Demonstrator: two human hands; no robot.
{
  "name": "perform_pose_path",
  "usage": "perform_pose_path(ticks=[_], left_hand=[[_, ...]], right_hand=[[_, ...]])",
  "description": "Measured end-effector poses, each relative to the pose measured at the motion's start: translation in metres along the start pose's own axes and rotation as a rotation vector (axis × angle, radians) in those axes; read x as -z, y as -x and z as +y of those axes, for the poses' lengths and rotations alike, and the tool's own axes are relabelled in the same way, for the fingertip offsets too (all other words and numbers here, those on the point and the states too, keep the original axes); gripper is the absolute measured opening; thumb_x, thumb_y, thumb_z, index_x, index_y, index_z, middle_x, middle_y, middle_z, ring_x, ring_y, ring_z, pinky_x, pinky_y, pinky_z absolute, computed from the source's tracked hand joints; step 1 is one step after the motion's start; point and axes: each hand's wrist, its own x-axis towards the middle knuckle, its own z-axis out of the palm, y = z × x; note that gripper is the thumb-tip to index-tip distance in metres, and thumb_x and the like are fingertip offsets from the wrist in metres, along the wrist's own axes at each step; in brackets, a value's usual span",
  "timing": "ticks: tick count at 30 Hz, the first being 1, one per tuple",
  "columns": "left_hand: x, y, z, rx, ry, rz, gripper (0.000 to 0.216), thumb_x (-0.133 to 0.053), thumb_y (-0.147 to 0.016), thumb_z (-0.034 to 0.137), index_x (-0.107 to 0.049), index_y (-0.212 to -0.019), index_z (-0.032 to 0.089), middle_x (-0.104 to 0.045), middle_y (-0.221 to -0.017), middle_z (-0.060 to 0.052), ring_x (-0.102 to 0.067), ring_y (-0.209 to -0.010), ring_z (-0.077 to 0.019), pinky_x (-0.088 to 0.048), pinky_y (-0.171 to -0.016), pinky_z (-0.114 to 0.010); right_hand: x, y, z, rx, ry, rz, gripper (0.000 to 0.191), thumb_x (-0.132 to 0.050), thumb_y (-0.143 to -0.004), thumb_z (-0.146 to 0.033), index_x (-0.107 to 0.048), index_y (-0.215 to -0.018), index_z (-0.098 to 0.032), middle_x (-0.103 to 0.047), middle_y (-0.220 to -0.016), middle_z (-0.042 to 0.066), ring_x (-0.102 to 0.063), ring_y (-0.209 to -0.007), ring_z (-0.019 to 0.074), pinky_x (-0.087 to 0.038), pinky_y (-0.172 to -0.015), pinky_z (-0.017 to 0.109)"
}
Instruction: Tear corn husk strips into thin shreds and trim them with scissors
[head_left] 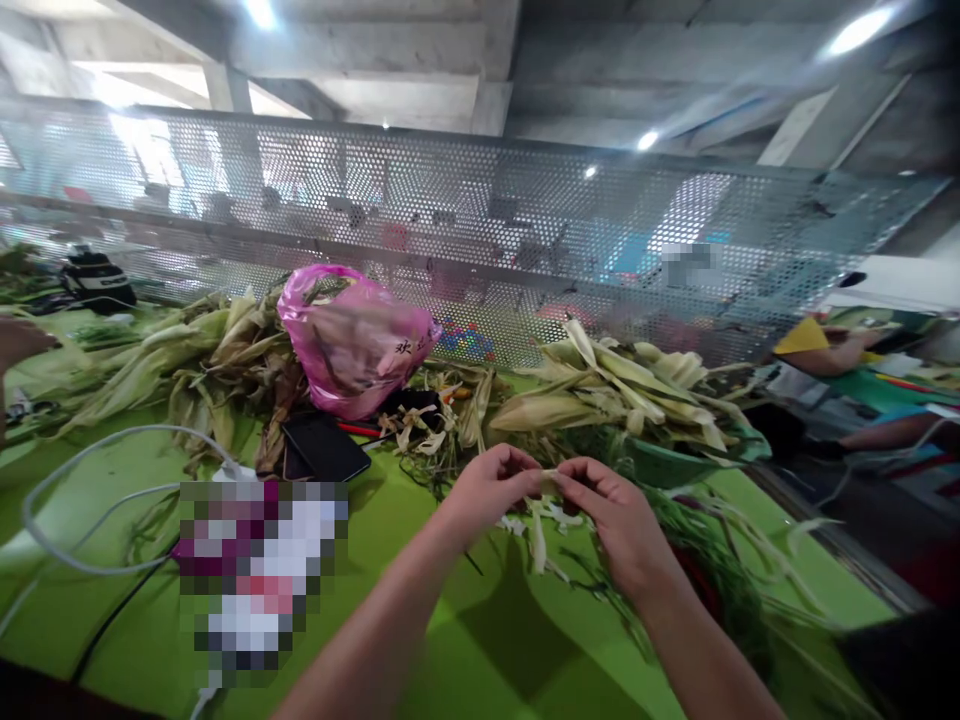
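Husk strip (550, 482) between both hands' pinched fingers (574, 480)

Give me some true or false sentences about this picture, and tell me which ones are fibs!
1. The left hand and right hand are pinching a small pale piece. True.
2. The plastic bag is blue. False: the bag is pink.
3. A flat black device lies on the green table. True.
4. The right hand is holding the bag's handle. False: it is at the small pale piece, away from the bag.
5. A metal screen full of holes stands behind the table. True.
6. The basin on the right has nothing in it. False: pale husks are heaped at the green basin.
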Motion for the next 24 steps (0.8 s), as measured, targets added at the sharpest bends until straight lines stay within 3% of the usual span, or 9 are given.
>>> perform_pose_path(ticks=[4,8,13,19,24], left_hand=[[0.001,-0.002,-0.006,-0.021,-0.132,0.042,0.022,-0.062,-0.075,0.034,-0.052,-0.076,0.015,-0.053,-0.066,0.002,-0.045,-0.057,-0.0074,-0.034,-0.054,-0.022],[0.003,-0.003,-0.011,-0.001,-0.139,0.009,0.025,-0.058,-0.079,0.039,-0.050,-0.073,0.016,-0.051,-0.062,0.002,-0.045,-0.054,-0.0077,-0.035,-0.054,-0.022],[0.003,-0.001,-0.008,-0.019,-0.141,-0.022,0.036,-0.049,-0.084,0.048,-0.050,-0.069,0.016,-0.047,-0.058,0.003,-0.043,-0.052,-0.0080,-0.034,-0.053,-0.023],[-0.001,0.002,-0.001,-0.060,-0.072,0.003,0.031,-0.067,-0.073,0.040,-0.054,-0.086,0.014,-0.052,-0.074,0.001,-0.046,-0.063,-0.0081,-0.036,-0.058,-0.022],[-0.002,0.003,-0.001,-0.068,-0.084,0.026,0.029,-0.067,-0.073,0.039,-0.053,-0.077,0.014,-0.046,-0.067,0.003,-0.041,-0.059,-0.0068,-0.032,-0.055,-0.021]], right_hand=[[0.001,0.000,0.001,0.090,0.006,0.002,0.025,-0.073,-0.071,-0.038,-0.064,-0.085,-0.019,-0.060,-0.072,0.001,-0.055,-0.065,0.0146,-0.046,-0.059,0.025],[0.005,-0.004,0.004,0.260,0.180,-0.004,0.033,-0.073,-0.071,-0.035,-0.066,-0.101,-0.021,-0.067,-0.089,0.005,-0.060,-0.081,0.0198,-0.049,-0.073,0.031],[0.004,-0.002,0.000,0.227,0.264,-0.031,0.023,-0.068,-0.076,-0.041,-0.068,-0.085,-0.020,-0.068,-0.079,0.004,-0.060,-0.074,0.0197,-0.048,-0.070,0.031],[0.003,0.003,-0.003,0.186,0.248,-0.002,0.024,-0.064,-0.079,-0.043,-0.064,-0.076,-0.020,-0.061,-0.070,0.000,-0.054,-0.066,0.0154,-0.042,-0.060,0.026],[0.002,0.004,-0.003,0.174,0.230,-0.022,0.023,-0.064,-0.080,-0.042,-0.064,-0.079,-0.020,-0.058,-0.067,-0.001,-0.052,-0.063,0.0143,-0.042,-0.058,0.025]])
